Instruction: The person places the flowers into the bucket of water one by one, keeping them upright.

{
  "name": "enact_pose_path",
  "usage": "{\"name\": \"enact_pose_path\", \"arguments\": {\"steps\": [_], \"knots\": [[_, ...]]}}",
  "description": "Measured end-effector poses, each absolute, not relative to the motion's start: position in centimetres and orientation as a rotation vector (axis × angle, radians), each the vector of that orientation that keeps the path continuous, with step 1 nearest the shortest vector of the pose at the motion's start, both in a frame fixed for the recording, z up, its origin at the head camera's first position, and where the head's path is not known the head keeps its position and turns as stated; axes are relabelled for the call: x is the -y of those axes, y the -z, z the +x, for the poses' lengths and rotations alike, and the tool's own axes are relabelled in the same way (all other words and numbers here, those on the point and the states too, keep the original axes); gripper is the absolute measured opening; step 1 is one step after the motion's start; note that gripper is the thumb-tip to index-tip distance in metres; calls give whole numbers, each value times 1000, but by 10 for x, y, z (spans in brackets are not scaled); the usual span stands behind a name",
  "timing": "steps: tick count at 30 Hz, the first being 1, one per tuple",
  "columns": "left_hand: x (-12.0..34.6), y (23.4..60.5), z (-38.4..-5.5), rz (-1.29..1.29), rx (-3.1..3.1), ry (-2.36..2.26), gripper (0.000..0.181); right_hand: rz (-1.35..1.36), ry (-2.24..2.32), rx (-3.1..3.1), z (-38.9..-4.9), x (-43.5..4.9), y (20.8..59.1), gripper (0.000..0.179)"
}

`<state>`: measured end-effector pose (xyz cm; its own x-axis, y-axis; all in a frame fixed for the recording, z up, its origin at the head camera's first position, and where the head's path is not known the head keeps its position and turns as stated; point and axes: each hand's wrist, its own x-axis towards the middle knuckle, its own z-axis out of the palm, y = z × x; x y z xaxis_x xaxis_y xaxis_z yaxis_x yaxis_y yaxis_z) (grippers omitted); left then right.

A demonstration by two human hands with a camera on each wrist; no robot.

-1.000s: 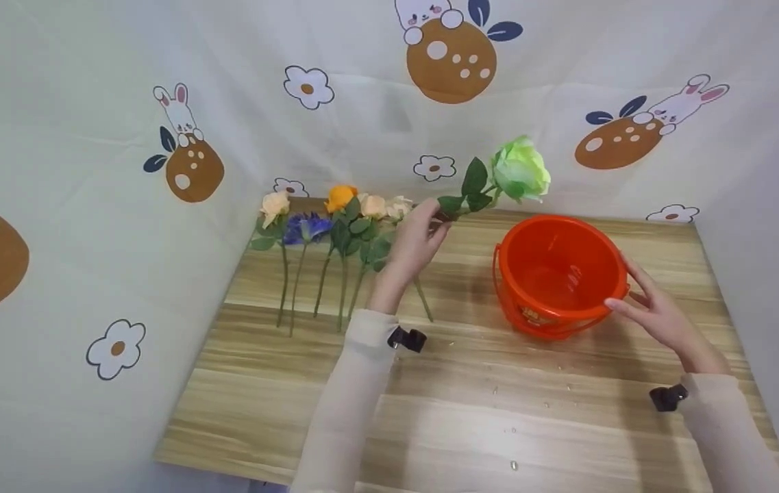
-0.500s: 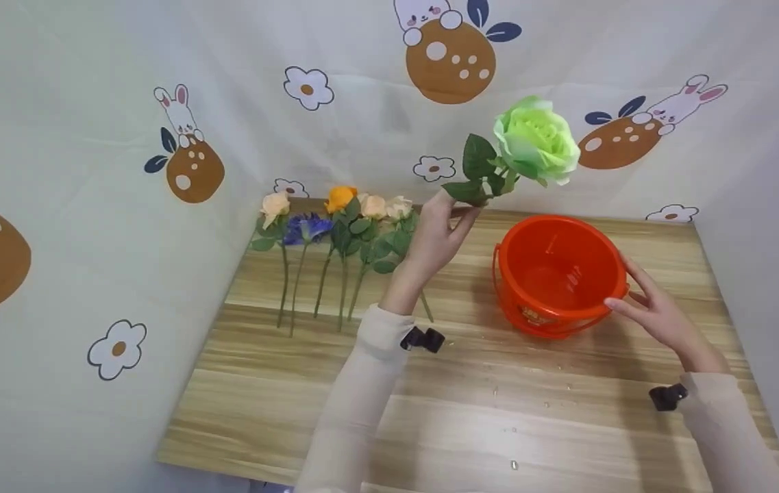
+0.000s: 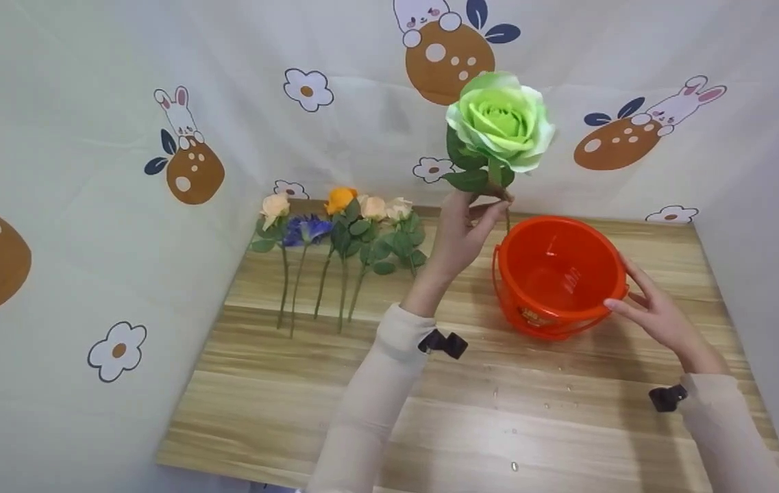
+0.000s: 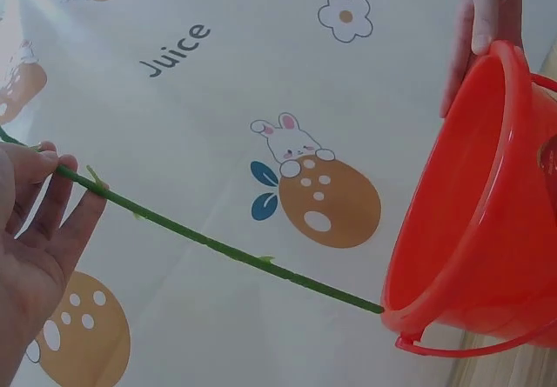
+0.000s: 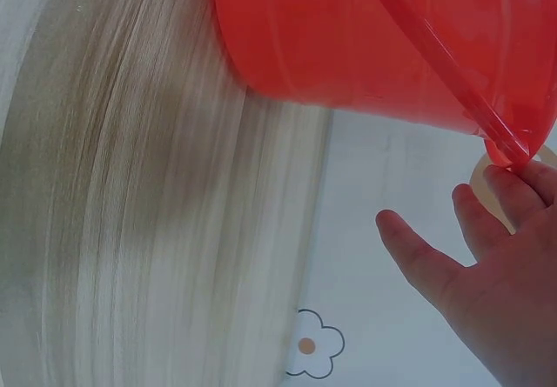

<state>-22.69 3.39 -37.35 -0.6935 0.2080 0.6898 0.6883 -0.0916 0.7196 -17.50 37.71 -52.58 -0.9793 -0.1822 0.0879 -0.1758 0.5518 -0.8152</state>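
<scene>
A green artificial rose (image 3: 501, 122) stands bloom-up in my left hand (image 3: 461, 233), which pinches its stem beneath the leaves. In the left wrist view the bare stem (image 4: 235, 252) slants down from the left hand (image 4: 43, 222), its tip at the rim of the red bucket (image 4: 505, 304). Whether the tip touches it I cannot tell. On the bucket (image 3: 523, 308) rests my right hand (image 3: 663, 318), fingers spread at the right side of the rim. In the right wrist view the right hand (image 5: 496, 256) has fingertips near the handle's joint.
On the wooden table (image 3: 259, 404) lie several artificial flowers at the left, among them an orange rose (image 3: 342, 200), a blue flower (image 3: 307, 229) and a peach rose (image 3: 275, 207). Small clear drops (image 3: 514, 466) dot the table. A printed cloth (image 3: 362, 123) hangs behind.
My left hand has moved right towards the bucket and raised the green rose, turning it from leaning right to upright. The right hand and bucket have stayed in place.
</scene>
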Motion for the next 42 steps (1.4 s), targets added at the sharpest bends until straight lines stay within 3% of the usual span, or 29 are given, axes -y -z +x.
{"name": "enact_pose_path", "arguments": {"steps": [17,24,36,42], "knots": [[-63,401,-231,-877,1819,2198,22,-330,1464,-2739,-176,-376,526,81],[-74,416,-235,-769,1878,2286,25,-335,1437,-2747,-168,-366,506,78],[-103,467,-256,-650,1955,2384,30,-342,1426,-2759,-164,-360,499,77],[-115,477,-260,-613,2050,2337,30,-329,1435,-2761,-174,-373,520,79]]}}
